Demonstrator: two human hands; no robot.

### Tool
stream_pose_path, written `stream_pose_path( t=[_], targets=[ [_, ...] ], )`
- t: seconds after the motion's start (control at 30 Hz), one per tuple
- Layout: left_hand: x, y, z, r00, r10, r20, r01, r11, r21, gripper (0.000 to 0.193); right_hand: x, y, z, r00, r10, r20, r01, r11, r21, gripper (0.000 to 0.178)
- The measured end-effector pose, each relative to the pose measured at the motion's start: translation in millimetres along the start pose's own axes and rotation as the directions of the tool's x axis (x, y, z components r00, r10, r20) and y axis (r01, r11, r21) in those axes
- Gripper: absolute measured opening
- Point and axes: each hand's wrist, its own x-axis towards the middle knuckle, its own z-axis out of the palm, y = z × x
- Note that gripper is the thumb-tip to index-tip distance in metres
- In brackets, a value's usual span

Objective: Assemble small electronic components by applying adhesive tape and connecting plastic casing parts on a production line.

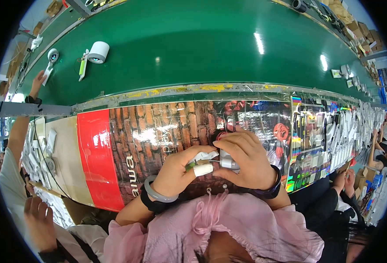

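My left hand [171, 173] is closed on a small white plastic handle piece [205, 156]. A bit of green shows beside it, mostly hidden by the fingers. White wrapping or a white part covers the tip of the left thumb; I cannot tell which. My right hand [248, 160] curls round a white rounded part [228, 160], gripped between thumb and fingers. The two pieces sit close together, with what looks like a thin wire between them. Both hands are above the printed sheet [154, 136] on the bench, near my chest.
Beyond a metal rail [171, 91] lies a green conveyor belt [193, 48]. It carries a white fan-like device with a green cell [83, 65] and others at right. White parts [342, 136] crowd the bench's right side. Co-workers sit on both sides; one hand [38, 81] reaches over the belt.
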Motion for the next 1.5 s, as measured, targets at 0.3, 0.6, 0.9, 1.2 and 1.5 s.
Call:
stream_pose_path(
  t=[0.3,0.6,0.9,1.2,1.5],
  targets=[
    [11,-5,14,0.991,0.004,-0.133,-0.001,1.000,0.022,0.024,-9,9,-6,0.994,-0.050,-0.100,0.050,0.999,0.002,0.063],
    [103,16,-22,0.914,-0.034,-0.405,-0.121,0.929,-0.351,0.034,-35,78,-91,0.976,0.076,-0.204,-0.132,0.952,-0.277,0.051],
    [117,-72,-98,0.422,0.594,-0.685,-0.197,0.797,0.570,0.058,-33,315,-238,0.528,0.586,-0.615,-0.848,0.326,-0.417,0.021],
    [95,-31,22,0.995,-0.095,0.018,0.096,0.987,-0.131,0.052,-33,398,-260,0.228,0.581,-0.781,-0.973,0.109,-0.203,0.020],
    [103,-8,48,0.987,-0.157,0.037,0.161,0.960,-0.230,0.049,-14,378,-261,0.576,0.446,-0.685,-0.800,0.133,-0.586,0.010]
  ],
)
